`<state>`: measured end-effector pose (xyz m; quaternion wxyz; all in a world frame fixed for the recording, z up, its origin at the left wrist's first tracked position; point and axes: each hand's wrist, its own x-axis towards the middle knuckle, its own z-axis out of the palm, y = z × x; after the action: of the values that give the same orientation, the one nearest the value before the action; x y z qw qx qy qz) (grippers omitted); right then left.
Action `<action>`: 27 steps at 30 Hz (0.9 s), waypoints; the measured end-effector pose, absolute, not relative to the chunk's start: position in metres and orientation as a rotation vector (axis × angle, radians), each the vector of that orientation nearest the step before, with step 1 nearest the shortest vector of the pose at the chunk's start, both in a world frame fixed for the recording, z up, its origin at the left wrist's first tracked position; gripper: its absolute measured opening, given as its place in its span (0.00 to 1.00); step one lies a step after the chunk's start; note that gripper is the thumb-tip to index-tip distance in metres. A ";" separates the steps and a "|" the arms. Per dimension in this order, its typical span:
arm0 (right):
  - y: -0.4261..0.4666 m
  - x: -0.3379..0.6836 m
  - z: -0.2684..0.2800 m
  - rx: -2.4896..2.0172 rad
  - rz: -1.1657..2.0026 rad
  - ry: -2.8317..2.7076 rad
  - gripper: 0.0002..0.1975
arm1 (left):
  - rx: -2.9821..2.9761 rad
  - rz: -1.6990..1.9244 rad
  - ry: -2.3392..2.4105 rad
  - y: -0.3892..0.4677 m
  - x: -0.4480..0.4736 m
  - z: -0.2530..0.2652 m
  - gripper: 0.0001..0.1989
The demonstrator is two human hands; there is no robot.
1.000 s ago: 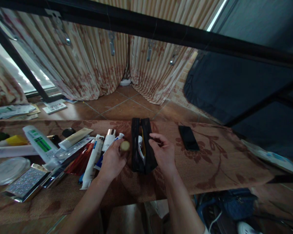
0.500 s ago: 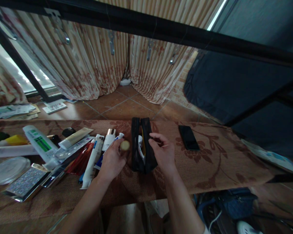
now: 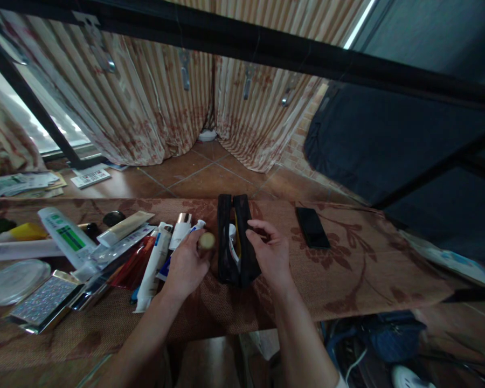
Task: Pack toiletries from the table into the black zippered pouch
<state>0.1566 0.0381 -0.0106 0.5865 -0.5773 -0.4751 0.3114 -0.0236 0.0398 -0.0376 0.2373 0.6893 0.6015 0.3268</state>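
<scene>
Centrally in the head view, the black pouch (image 3: 248,258) gapes, long axis twelve-to-six; it lies at two o'clock from the left hand (image 3: 187,268), clasping a round-ended item (image 3: 206,242); the right hand (image 3: 271,252), nearer, meets its three-o'clock edge, pinch unclear.

At centre, a black pouch (image 3: 248,264) shows yellow and white inside; just left, a round-topped item (image 3: 206,242) is dull gold. At lower left, a case (image 3: 44,299) glitters silver; above it, a white tube (image 3: 62,231) bears a green label. The bench cloth (image 3: 367,291) is brown with a darker floral pattern. Beige-striped curtains (image 3: 145,97) with reddish print fill the upper centre; dark blue fabric (image 3: 388,134), the upper right.
</scene>
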 end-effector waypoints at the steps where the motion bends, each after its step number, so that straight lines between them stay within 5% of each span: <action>1: 0.038 0.156 -0.010 -1.346 0.726 -1.105 0.10 | 1.890 0.901 1.643 0.040 -0.024 -0.038 0.19; 27: 0.039 0.157 -0.012 -1.328 0.720 -1.095 0.09 | 2.001 0.534 1.705 0.040 -0.024 -0.036 0.18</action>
<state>0.1567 0.0386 -0.0120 0.5953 -0.5720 -0.4715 0.3100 -0.0238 0.0402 -0.0356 0.2275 0.7262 0.6191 0.1938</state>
